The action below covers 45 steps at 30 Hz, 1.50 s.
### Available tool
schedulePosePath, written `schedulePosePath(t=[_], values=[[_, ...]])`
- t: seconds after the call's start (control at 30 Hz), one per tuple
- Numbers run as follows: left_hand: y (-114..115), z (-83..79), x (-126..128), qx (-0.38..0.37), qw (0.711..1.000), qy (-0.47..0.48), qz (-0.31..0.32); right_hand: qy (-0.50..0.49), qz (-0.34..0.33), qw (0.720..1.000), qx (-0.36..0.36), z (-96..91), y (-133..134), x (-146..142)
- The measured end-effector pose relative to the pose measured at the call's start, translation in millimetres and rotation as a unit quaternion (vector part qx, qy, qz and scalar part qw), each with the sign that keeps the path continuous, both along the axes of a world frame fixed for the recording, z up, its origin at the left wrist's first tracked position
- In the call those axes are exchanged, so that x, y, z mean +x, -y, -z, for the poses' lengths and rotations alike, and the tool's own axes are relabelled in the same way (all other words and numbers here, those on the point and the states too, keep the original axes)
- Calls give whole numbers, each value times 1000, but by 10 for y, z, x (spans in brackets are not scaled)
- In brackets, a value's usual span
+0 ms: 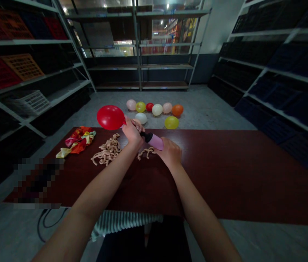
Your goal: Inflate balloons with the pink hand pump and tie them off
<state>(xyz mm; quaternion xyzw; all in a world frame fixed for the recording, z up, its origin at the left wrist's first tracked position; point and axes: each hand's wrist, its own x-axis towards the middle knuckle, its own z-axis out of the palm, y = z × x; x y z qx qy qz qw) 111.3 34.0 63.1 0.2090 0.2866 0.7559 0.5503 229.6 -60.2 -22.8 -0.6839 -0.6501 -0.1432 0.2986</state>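
A partly inflated red balloon (111,117) points left from my left hand (132,130), whose closed fingers pinch its neck at the nozzle end of a hand pump. My right hand (171,153) is wrapped round the pink barrel of that balloon pump (155,141), which slants down to the right with a black collar near the left hand. Below the hands, on the table, lies a pile of beige cords (110,150), with a smaller bunch of cords (146,153) between my forearms. The far end of the pump is hidden by my right hand.
Limp balloons (79,141) lie at the left of the dark red table (224,174). Several inflated balloons, among them an orange balloon (177,110) and a yellow balloon (171,122), rest on the floor beyond. Metal shelves (137,67) with crates at the sides surround the area.
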Motion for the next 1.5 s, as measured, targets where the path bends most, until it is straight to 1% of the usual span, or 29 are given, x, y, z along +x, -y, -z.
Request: schedulePosePath(t=[0.17, 0.3, 0.4, 0.53, 0.6, 0.67, 0.73, 0.8, 0.9, 1.0, 1.1, 1.2, 1.27, 1.33, 1.4, 1.5], values=[[-174, -206, -305, -23, 1000, -11, -3, 4, -10, 1000, -2, 12, -49, -120], [-322, -415, -594, -36, 999, -16, -14, -3, -10, 1000, 8, 33, -65, -126], [-439, -621, -781, -41, 999, -20, -25, -18, -16, 1000, 11, 38, -70, -118], [-600, -982, -955, -40, 998, -45, -35, -63, -19, 998, -5, 50, -82, -162], [-664, -1166, -982, -27, 997, -66, -24, -94, -14, 995, -13, 74, -93, -205], [-704, -1316, -944, -6, 996, -87, -1, -121, -13, 992, -16, 108, -104, -243], [-721, -1417, -833, 16, 994, -104, 23, -146, -18, 989, -19, 141, -110, -256], [-726, -1471, -665, 34, 992, -116, 38, -174, -16, 984, -25, 166, -108, -237], [-722, -1484, -364, 48, 988, -133, 63, -217, -4, 976, -28, 180, -101, -180], [-679, -1412, -61, 55, 981, -162, 94, -257, 3, 966, -31, 176, -98, -144], [-573, -1212, 220, 54, 969, -202, 129, -294, 14, 955, -30, 171, -97, -139], [-438, -918, 435, 48, 956, -237, 164, -316, 18, 948, -22, 170, -92, -136], [-370, -741, 509, 36, 954, -248, 162, -321, 20, 946, -21, 169, -88, -128], [-335, -633, 517, 26, 957, -247, 152, -318, 29, 947, -27, 166, -87, -121], [-329, -607, 466, 22, 960, -238, 147, -307, 37, 950, -33, 158, -93, -120], [-344, -668, 323, 20, 963, -223, 151, -287, 24, 957, -29, 144, -110, -133]])
